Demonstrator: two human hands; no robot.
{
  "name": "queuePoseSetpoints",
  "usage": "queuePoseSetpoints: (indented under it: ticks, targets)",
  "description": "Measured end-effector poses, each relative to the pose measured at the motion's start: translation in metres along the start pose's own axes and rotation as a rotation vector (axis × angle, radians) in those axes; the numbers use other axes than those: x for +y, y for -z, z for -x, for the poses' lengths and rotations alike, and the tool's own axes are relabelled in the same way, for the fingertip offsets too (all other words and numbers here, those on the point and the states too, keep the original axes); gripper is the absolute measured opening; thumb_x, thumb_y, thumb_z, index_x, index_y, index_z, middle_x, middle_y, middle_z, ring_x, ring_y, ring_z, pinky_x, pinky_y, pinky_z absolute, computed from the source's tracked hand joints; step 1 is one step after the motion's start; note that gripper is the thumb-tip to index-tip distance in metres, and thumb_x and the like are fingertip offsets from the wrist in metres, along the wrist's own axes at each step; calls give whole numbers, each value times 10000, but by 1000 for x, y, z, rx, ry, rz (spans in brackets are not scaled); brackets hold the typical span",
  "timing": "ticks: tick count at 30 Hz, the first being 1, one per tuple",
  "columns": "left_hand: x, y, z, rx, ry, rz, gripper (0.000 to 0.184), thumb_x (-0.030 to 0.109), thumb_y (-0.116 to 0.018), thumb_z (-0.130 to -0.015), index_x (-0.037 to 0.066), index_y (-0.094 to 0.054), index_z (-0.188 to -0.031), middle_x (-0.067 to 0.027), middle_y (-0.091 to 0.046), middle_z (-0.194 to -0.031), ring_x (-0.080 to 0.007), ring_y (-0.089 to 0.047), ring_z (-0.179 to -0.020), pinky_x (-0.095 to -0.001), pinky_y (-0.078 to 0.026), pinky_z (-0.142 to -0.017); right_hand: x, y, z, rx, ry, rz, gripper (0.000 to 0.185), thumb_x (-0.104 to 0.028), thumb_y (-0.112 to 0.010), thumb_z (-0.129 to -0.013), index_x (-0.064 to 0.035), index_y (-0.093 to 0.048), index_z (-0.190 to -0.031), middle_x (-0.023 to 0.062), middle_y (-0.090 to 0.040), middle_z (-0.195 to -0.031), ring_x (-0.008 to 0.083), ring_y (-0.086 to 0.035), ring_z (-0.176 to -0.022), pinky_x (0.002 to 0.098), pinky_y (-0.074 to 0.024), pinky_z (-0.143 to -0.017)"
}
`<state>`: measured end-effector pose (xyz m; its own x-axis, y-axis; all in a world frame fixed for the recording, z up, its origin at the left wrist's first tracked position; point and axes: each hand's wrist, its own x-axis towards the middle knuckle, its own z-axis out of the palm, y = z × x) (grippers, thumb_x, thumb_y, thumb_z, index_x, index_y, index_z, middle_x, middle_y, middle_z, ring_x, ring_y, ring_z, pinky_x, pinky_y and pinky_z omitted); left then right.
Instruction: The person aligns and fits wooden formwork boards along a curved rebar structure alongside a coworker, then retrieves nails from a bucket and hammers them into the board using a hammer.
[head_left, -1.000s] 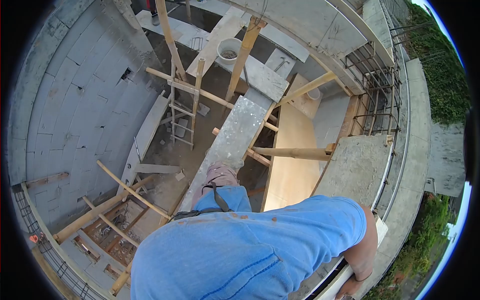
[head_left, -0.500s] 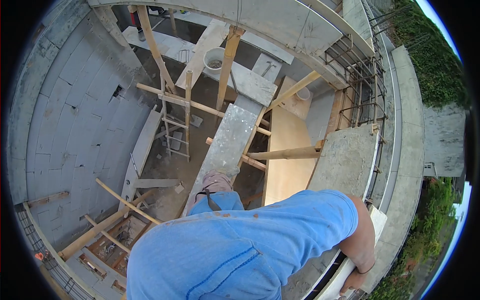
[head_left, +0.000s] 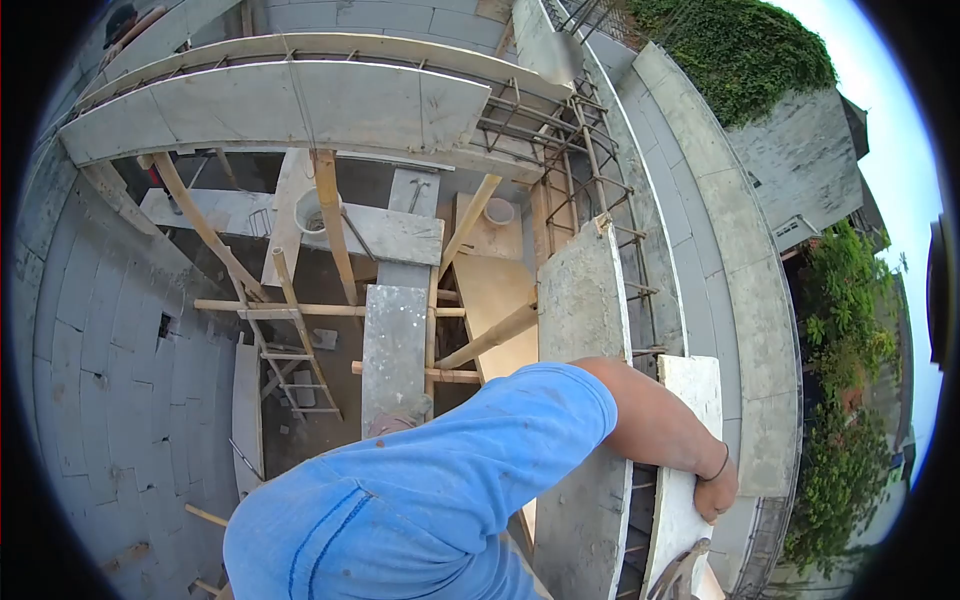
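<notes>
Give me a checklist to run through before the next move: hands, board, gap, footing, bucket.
1. Left hand on the pale board: ok, at its outer edge.
2. Firm grip: cannot tell, the fingertips are hidden.
3. Right hand clearly visible: not ok, it cannot be made out.
4. Gap between pale board and rough grey panel covered: not ok, it is open with bars showing.
5. Footing on the speckled plank: cannot tell, the blue sleeve blocks much of the view.
6. White bucket upright: ok.

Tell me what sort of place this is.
It looks like a building site, with a structure partly built: exposed steel reinforcing bars along the unfinished wall top, rough upright poles standing below, and bare, unplastered blockwork at the left of the view.
</notes>
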<state>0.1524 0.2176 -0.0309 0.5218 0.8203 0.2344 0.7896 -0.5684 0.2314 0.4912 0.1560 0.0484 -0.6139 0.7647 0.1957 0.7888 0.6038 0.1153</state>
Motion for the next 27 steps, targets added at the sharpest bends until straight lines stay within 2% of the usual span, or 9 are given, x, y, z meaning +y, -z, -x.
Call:
queuePoseSetpoints:
  ticks: [3,4,5,6,8,11,15,21,27]
  targets:
    - [20,18,27,35,83,64,536,494,-491,-1029,42,-770,-1102,-237,-756,-1065,-447,-708,-1033,-530,-548,-942,-9,14,-4,-95,-117,28,402,-289,-763,-917,-63,-745,-1248,217,-768,-1103,408,-733,-945,445,-575,-834]
    - [22,23,32,36,79,66,537,494,-493,-1036,33,-761,-1097,-246,-750,-1041,-453,-708,-1011,-534,-551,-915,36,-31,-15,30,-80,-400,460,117,-799,-693,36,-700,-1134,119,-697,-851,213,-689,-818,373,-582,-765]
    - [23,24,33,16,82,88,540,491,-486,-1050,22,-741,-1130,-256,-741,-1033,-459,-704,-994,-538,-551,-891,14,-11,-14,9,-182,-452,559,103,-893,-583,38,-701,-1104,103,-671,-847,173,-664,-808,327,-579,-771]
    - [23,26,32,-12,85,91,526,473,-482,-1064,16,-711,-1188,-257,-732,-1049,-456,-700,-994,-539,-549,-881,20,-5,-14,-63,-198,-558,571,86,-911,-577,42,-702,-1106,114,-697,-886,182,-676,-816,320,-579,-772]
    - [24,26,30,51,27,95,515,417,-470,-1084,-10,-651,-1309,-251,-718,-1097,-440,-692,-1034,-516,-545,-909,23,29,-15,-197,-44,-539,544,-1,-921,-657,25,-716,-1161,186,-743,-1019,268,-733,-932,368,-587,-851]
    - [31,28,22,108,-10,145,478,357,-526,-1065,-32,-655,-1313,-271,-718,-1167,-445,-689,-1075,-494,-542,-945,50,18,-5,-101,95,-454,472,-132,-917,-723,-55,-720,-1146,128,-679,-1061,349,-641,-1036,437,-507,-939]
    - [44,37,18,92,-30,200,412,248,-572,-1029,-47,-653,-1305,-289,-714,-1135,-475,-690,-1029,-475,-539,-911,40,6,13,-38,111,-265,462,-186,-847,-826,-73,-708,-1252,109,-618,-1218,317,-538,-1241,457,-430,-1034]
    - [49,31,12,55,-125,189,431,245,-514,-1064,-85,-631,-1317,-314,-705,-1135,-476,-689,-1047,-475,-533,-920,52,-32,29,-13,68,-452,397,-272,-792,-894,-14,-721,-1187,130,-625,-1253,312,-536,-1263,471,-417,-1063]
    - [41,23,11,48,-105,234,460,253,-479,-1081,-114,-610,-1326,-333,-693,-1151,-482,-688,-1044,-499,-528,-925,48,-35,32,56,59,-402,435,-376,-828,-844,-17,-717,-1063,117,-646,-1146,320,-564,-1200,497,-460,-992]
